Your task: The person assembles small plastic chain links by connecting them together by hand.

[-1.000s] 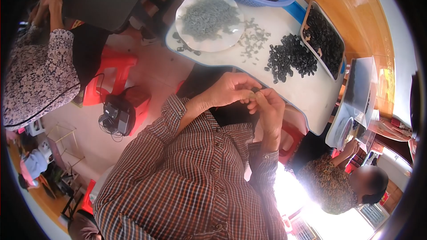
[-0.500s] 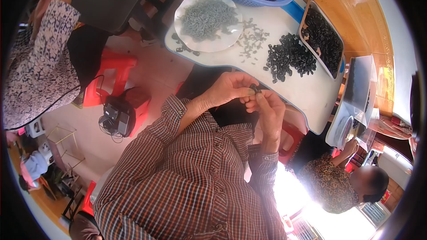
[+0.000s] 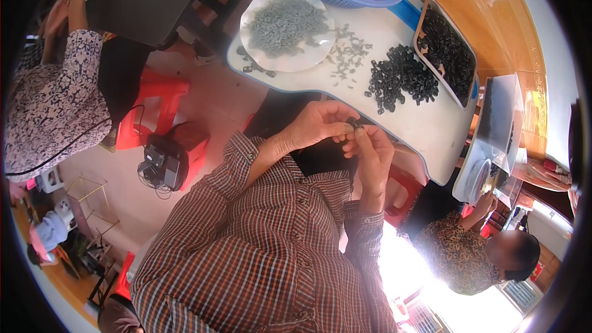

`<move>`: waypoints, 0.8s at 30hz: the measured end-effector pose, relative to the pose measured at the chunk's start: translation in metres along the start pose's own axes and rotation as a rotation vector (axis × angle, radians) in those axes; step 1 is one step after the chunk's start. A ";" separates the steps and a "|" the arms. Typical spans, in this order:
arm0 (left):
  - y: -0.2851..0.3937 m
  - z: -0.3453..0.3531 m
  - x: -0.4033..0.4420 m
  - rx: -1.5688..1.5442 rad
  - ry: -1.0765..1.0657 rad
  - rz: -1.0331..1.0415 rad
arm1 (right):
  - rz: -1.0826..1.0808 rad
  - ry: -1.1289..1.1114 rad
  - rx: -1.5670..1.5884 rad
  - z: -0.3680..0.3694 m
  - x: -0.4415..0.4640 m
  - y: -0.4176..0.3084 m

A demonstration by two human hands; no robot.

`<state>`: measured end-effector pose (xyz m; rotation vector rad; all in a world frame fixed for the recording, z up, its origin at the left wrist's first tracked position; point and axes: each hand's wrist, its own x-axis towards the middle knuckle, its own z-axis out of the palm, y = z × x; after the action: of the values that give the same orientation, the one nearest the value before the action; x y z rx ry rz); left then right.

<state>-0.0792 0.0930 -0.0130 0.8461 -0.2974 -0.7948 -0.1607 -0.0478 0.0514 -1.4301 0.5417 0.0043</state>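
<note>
My left hand (image 3: 317, 124) is closed in a pinch on a small black plastic piece (image 3: 353, 123). From the other side, my right hand (image 3: 371, 151) pinches at the same piece, so the fingertips of both hands almost meet. Fingers cover most of it, and its exact kind cannot be made out. Beyond the hands, on the white table (image 3: 345, 83), lie a heap of small black pieces (image 3: 401, 77), a scatter of small pale clear pieces (image 3: 350, 49), and a white scalloped plate (image 3: 253, 52) piled with similar pale pieces.
A blue basket (image 3: 370, 1) of black pieces stands at the table's far edge, beside a white-rimmed tray (image 3: 431, 68) of more. A co-worker in a patterned top (image 3: 456, 253) sits at right, another person (image 3: 55, 111) at left. A red stool (image 3: 197, 148) carries a black bag.
My hands stay almost in place around the black piece. At the left, the other person's arm has shifted, and both of that person's hands now show.
</note>
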 end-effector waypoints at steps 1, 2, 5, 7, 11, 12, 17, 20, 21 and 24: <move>0.001 0.001 0.000 0.014 0.003 0.000 | -0.007 0.017 -0.040 0.000 0.000 0.000; 0.002 0.001 0.000 0.028 0.006 0.000 | -0.015 0.035 -0.079 0.000 0.000 0.000; 0.000 0.003 0.000 0.007 0.005 0.008 | -0.050 0.042 -0.147 -0.001 -0.001 0.002; 0.000 0.002 0.001 0.015 0.001 0.014 | -0.052 0.058 -0.161 0.001 -0.002 0.001; 0.000 0.002 0.000 0.004 -0.008 0.010 | -0.054 0.074 -0.170 0.004 -0.003 -0.001; 0.000 0.002 0.000 0.003 -0.008 0.011 | -0.054 0.073 -0.171 0.004 -0.003 -0.001; -0.003 0.000 0.000 0.018 -0.013 0.010 | -0.017 0.070 -0.186 0.005 -0.002 -0.001; -0.004 -0.001 0.000 0.020 -0.015 0.014 | -0.017 0.075 -0.191 0.005 -0.003 -0.002; -0.004 -0.001 0.000 0.022 -0.016 0.016 | -0.019 0.074 -0.191 0.005 -0.003 -0.001; -0.002 -0.001 0.000 0.056 -0.020 0.008 | -0.009 0.072 -0.189 0.004 -0.003 -0.002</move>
<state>-0.0796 0.0930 -0.0154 0.8892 -0.3412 -0.7910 -0.1617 -0.0430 0.0543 -1.6219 0.6066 -0.0034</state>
